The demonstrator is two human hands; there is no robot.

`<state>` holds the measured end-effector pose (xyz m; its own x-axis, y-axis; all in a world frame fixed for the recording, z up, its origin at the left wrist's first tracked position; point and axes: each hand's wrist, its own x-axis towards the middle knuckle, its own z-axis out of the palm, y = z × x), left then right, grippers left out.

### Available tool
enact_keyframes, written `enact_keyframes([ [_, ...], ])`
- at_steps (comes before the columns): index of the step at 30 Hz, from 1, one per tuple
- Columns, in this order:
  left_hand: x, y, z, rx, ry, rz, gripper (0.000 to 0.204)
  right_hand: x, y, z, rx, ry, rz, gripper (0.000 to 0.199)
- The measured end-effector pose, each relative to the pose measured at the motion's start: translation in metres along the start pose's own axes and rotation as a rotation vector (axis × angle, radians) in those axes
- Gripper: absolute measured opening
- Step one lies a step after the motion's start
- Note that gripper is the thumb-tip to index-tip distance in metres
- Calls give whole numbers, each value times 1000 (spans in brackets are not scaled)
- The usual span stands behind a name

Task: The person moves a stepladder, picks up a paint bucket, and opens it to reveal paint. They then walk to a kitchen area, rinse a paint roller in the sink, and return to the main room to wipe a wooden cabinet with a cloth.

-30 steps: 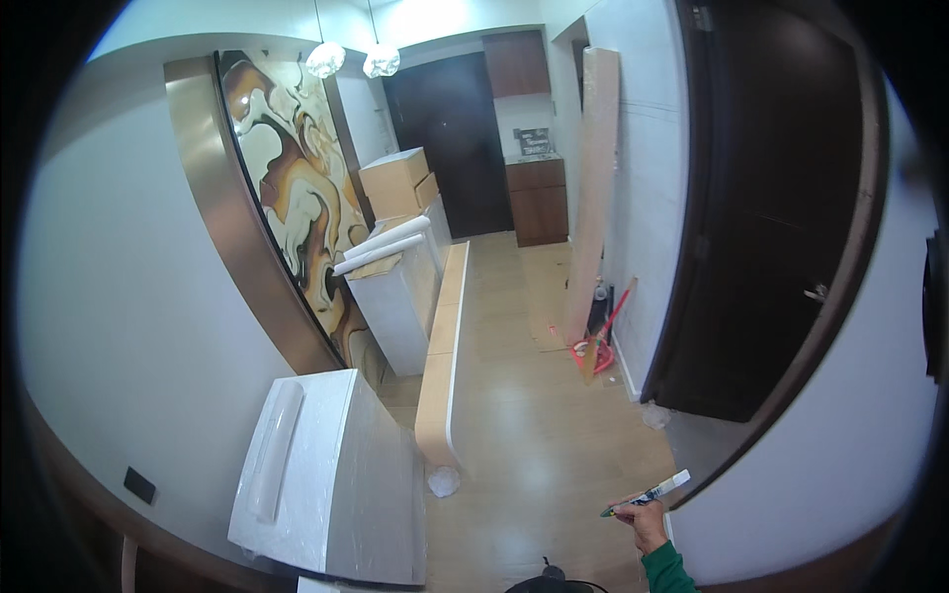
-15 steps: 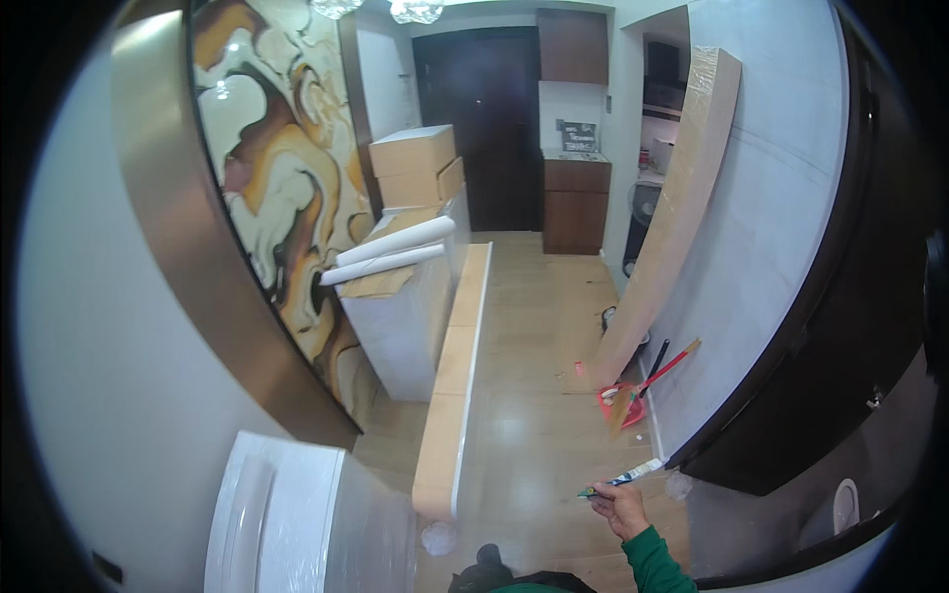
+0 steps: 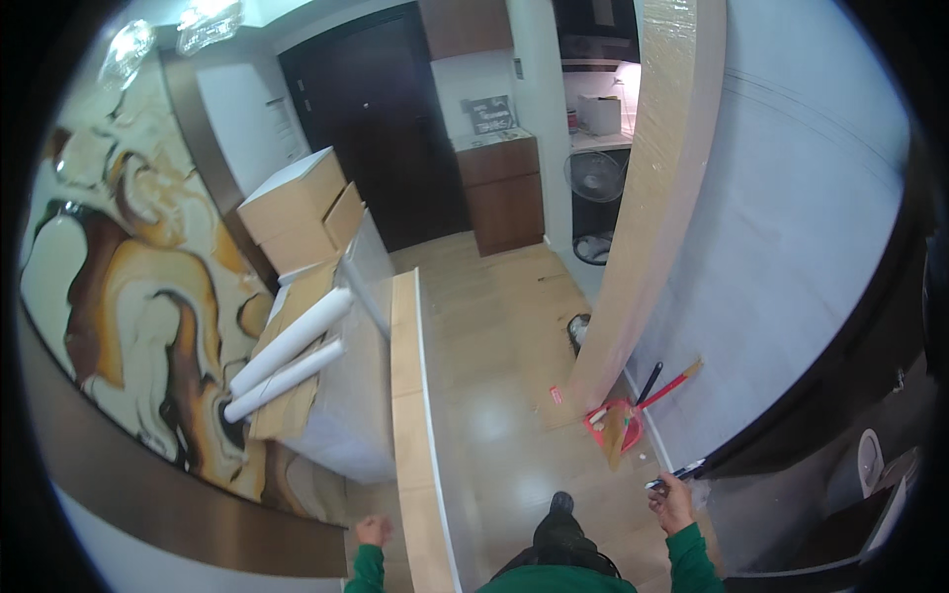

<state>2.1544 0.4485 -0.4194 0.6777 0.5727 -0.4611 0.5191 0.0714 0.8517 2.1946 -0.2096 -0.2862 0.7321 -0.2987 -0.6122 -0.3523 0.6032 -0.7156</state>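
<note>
Here we are: our right hand [image 3: 674, 504] has its grip closed around a slim pen-like tube [image 3: 690, 467], out over the floor [image 3: 494, 395] near the red dustpan [image 3: 633, 425]; a light, steady pinch should keep it clear of the wall [image 3: 781, 227]. Our left hand [image 3: 374, 531] hovers beside the long panel [image 3: 406, 356], too blurred for us to tell whether it's open.

Home interior, judging by fittings — glass pendant lights [image 3: 210, 25], swirl-patterned wall panel [image 3: 148, 296], wooden cabinet [image 3: 504, 208], apparent toilet [image 3: 870, 460] at far right. Looks unsettled — stacked boxes [image 3: 287, 227], white rolls [image 3: 292, 341], long plastic-wrapped piece [image 3: 660, 198] standing upright, dustpan [image 3: 633, 435].
</note>
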Motion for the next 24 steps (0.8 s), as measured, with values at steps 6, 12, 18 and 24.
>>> enact_keyframes([
  [6, 39, 2, 124, 485, -300, -376, 19, 140, -76, 157, -157, -126, 5, 24],
  [12, 136, 74, 244, 564, -421, -477, 21, 252, -140, 344, -465, -359, -106, 26],
  [18, 318, 181, 354, 645, -525, -446, 24, 388, -176, 484, -309, -268, -204, 33],
  [24, 542, 336, 422, 717, -525, -332, 28, 481, -236, 536, -398, 108, -299, 33],
])
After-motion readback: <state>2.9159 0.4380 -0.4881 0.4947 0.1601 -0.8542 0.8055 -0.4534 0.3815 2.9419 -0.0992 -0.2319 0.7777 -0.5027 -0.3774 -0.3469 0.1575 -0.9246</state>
